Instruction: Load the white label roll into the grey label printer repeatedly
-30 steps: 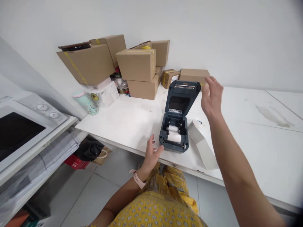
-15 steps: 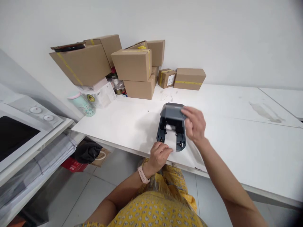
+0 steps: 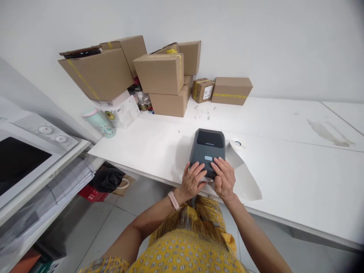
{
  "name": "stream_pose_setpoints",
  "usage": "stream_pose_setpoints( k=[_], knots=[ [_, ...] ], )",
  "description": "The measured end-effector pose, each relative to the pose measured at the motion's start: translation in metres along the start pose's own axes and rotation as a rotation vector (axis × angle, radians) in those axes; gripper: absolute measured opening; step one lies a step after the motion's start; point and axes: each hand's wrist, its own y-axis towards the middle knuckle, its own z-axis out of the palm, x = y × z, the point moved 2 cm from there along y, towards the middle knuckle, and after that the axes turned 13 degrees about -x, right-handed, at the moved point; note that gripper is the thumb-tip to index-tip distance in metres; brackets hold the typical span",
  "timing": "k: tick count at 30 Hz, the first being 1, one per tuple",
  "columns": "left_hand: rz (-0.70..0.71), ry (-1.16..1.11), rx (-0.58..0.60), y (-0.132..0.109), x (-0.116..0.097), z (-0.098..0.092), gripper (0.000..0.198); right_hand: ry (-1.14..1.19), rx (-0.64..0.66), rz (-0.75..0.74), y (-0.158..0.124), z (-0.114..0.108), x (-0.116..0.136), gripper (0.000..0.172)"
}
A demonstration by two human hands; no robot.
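Observation:
A dark grey label printer [image 3: 209, 153] stands on the white table near its front edge, its lid down. My left hand [image 3: 193, 180] grips the printer's front left corner, fingers over the lid and thumb low at the front. On the front right part of the lid lie the bent fingers of my right hand [image 3: 224, 177], with its thumb tucked in. Between the hands a bit of white paper shows at the printer's front; most of it is hidden. A curved white sheet of paper [image 3: 247, 181] lies on the table to the right of the printer.
Cardboard boxes [image 3: 159, 74] are stacked at the back left, with a small taped box [image 3: 203, 90] and a long box [image 3: 231, 91] beside them. A mint tumbler [image 3: 99, 123] stands at the table's left end. A microwave [image 3: 31, 148] is on a shelf at left.
The printer's lid, raised half a second ago in my right hand, is now shut. My right hand has come down to the front, and the paper strip inside is covered.

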Motion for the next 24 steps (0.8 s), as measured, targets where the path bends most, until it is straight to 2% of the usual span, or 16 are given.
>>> stream_pose_setpoints(
  k=[5,10,12,14,16,18,19,21,22,24],
  knots=[
    [0.004,-0.045,-0.024,-0.005,0.005,0.008,0.053,0.034,-0.060,0.104,-0.007,0.007,0.002,0.050],
    [-0.027,-0.045,-0.080,-0.008,0.005,0.015,0.049,0.052,-0.200,0.177,-0.014,0.016,0.004,0.049],
    [-0.058,-0.054,-0.048,-0.004,0.001,0.009,0.046,0.065,-0.196,0.190,-0.012,0.015,0.007,0.048],
    [-0.146,-0.095,-0.016,0.002,-0.008,-0.004,0.044,0.071,-0.136,0.231,-0.010,0.010,0.011,0.047],
    [-0.366,-0.153,-0.019,0.007,-0.017,-0.022,0.040,0.064,-0.080,0.308,-0.007,0.001,0.017,0.047],
    [-0.737,-0.226,-0.018,0.009,-0.022,-0.035,0.027,0.048,-0.032,0.388,-0.004,-0.008,0.023,0.047],
    [-0.949,-0.300,0.025,0.010,-0.023,-0.037,0.032,0.042,-0.010,0.407,-0.004,-0.011,0.025,0.046],
    [-1.339,-0.503,0.179,0.011,-0.024,-0.033,0.049,0.036,0.027,0.402,-0.002,-0.015,0.029,0.045],
    [-1.487,-0.602,0.251,0.013,-0.024,-0.029,0.053,0.035,0.036,0.389,-0.001,-0.016,0.029,0.045],
    [-1.636,-0.739,0.328,0.018,-0.024,-0.021,0.053,0.035,0.040,0.369,0.000,-0.016,0.029,0.044]
  ],
)
